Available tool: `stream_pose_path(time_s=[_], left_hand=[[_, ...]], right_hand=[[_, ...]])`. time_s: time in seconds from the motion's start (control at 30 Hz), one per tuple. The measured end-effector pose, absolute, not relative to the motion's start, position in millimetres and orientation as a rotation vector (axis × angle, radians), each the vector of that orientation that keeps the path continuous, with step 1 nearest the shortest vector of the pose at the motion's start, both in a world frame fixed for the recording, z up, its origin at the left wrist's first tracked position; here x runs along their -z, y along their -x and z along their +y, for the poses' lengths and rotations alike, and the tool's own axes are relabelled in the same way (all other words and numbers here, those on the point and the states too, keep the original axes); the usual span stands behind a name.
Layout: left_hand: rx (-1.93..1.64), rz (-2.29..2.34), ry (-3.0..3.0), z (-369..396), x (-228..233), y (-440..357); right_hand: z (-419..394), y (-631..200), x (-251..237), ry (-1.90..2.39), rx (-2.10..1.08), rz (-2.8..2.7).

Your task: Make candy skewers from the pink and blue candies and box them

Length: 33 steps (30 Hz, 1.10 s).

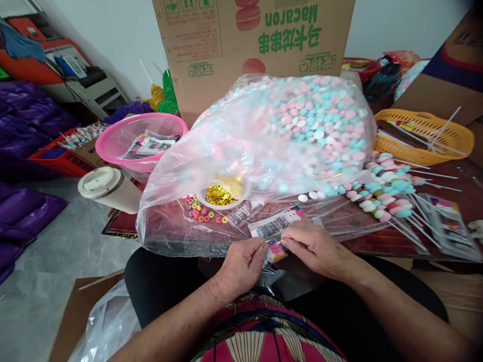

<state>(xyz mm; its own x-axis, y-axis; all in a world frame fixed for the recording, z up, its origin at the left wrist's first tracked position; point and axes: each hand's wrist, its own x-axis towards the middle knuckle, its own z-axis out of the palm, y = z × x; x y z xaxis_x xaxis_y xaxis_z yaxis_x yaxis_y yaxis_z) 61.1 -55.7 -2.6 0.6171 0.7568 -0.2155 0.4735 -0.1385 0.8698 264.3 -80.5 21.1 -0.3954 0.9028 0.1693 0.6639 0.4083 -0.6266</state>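
A small printed plastic bag point(277, 251) with pink and yellow colours is stretched between my two hands above my lap. My left hand point(243, 264) pinches its left side, with something pale blue partly showing under the thumb. On the other side my right hand point(317, 250) pinches the upper right edge between thumb and fingers. Just beyond the hands a flat printed bag point(271, 224) lies on the table. A large clear bag point(320, 120) full of pink, blue and white candies spreads behind it. Candy skewers point(388, 188) are piled to the right.
Gold twist ties point(221, 195) fill a small round tub amid the plastic, beside ring candies point(204, 213). A lidded cup point(109, 188) and pink basket point(141, 120) stand left. At right are a yellow basket point(458, 133) and packets point(451, 223). A carton point(234, 60) rises behind.
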Motion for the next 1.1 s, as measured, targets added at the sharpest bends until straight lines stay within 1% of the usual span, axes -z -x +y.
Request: stream_pose_path(time_s=[0.07,0.2,0.27,0.33,0.43,0.5,0.57,0.63,0.7,0.8,0.87,0.9,0.97,1.03,1.1], left_hand=[[-0.381,1.111,-1.871,-57,5,-57],[-0.413,1.248,-1.838,-57,7,-51],[-0.393,1.287,-1.849,-58,9,-48],[-0.420,1.226,-1.774,-59,11,-45],[-0.522,0.911,-1.481,-57,12,-39],[-0.533,0.757,-1.311,-53,12,-33],[-0.455,0.703,-1.221,-48,10,-28],[-0.323,0.690,-1.223,-44,8,-24],[-0.200,0.738,-1.277,-43,7,-22],[-0.100,0.865,-1.278,-42,9,-19],[-0.102,0.891,-1.225,-41,11,-16],[-0.104,0.885,-1.219,-39,11,-14],[-0.031,0.831,-1.276,-34,8,-12],[0.146,0.731,-1.392,-28,0,-11],[0.306,0.658,-1.582,-26,-9,-11]], right_hand=[[-79,-258,-14,1.357,-0.781,-2.026],[-84,-240,9,1.332,-1.141,-1.512],[-89,-223,19,1.350,-1.275,-1.394],[-92,-205,23,1.421,-1.329,-1.338],[-92,-187,19,1.452,-1.270,-1.318],[-91,-184,14,1.444,-1.212,-1.392],[-89,-184,11,1.432,-1.146,-1.530],[-86,-185,9,1.417,-0.971,-1.733],[-80,-186,6,1.435,-0.662,-1.923],[-71,-189,-1,1.455,-0.087,-2.074],[-68,-190,-5,1.290,0.181,-2.273],[-68,-190,-6,1.158,0.266,-2.402],[-68,-190,-5,0.915,0.351,-2.607],[-68,-188,0,0.821,0.388,-2.695],[-69,-185,5,0.840,0.278,-2.775]])
